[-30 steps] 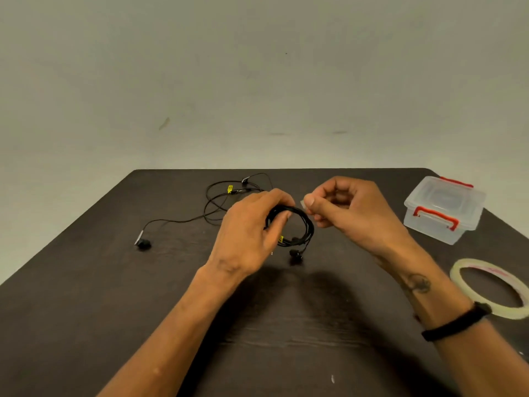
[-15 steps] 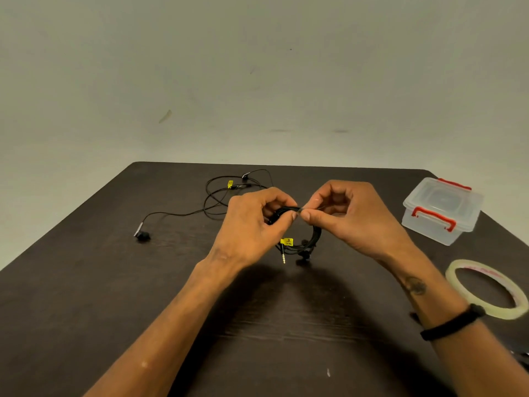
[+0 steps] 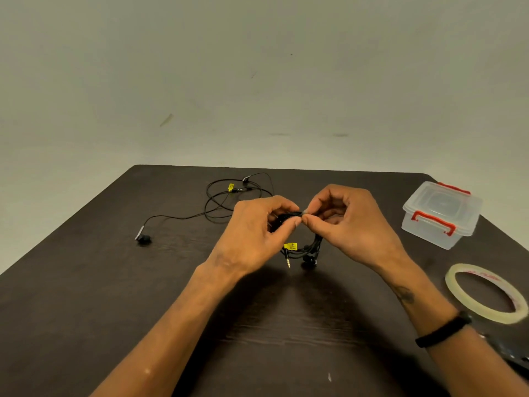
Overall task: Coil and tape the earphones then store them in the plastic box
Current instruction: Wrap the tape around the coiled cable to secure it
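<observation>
A coil of black earphones (image 3: 310,249) with a yellow tag and a dangling jack hangs between my two hands above the table's middle. My left hand (image 3: 254,233) pinches the top of the coil. My right hand (image 3: 346,224) pinches the same spot from the right, fingertips touching the left thumb; a small piece of clear tape seems to be there but is hard to make out. The clear plastic box (image 3: 440,213) with red latches stands shut at the right. A roll of clear tape (image 3: 486,292) lies flat near my right forearm.
A second, loose black earphone set (image 3: 226,200) sprawls on the dark table (image 3: 86,310) behind my left hand, one earbud (image 3: 143,238) lying far left. A dark object peeks in at the right edge (image 3: 515,359). A pale wall rises behind the table.
My right hand moved left until its fingertips met the left hand's at the top of the coil. The coil turned and now hangs lower, with the jack pointing down.
</observation>
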Available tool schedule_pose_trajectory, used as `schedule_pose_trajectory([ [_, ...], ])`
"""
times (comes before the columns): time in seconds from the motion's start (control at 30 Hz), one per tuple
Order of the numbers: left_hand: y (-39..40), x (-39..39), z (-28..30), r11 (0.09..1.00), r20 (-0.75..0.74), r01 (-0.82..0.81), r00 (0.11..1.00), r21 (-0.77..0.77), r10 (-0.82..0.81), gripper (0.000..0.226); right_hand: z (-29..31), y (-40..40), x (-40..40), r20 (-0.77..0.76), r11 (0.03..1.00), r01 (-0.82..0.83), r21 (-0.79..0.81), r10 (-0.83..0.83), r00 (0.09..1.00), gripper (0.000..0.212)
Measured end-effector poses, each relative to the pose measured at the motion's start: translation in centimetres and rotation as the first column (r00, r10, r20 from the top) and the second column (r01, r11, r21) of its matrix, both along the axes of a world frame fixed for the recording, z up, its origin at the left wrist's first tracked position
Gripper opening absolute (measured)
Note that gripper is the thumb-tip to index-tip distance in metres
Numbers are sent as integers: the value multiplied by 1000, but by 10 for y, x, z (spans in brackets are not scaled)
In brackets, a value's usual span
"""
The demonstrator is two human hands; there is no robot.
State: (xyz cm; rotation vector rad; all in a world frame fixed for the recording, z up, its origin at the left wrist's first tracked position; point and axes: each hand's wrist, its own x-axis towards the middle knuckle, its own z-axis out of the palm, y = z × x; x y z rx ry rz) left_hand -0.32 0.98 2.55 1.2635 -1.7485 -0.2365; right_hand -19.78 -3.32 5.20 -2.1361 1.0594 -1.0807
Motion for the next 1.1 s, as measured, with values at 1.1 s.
schedule_pose_trajectory([
  [1.1, 7, 8, 5, 758, 345, -33, 877, -651, 334, 13, 13, 16, 10, 563, 802, -356, 480, 29, 826, 31],
])
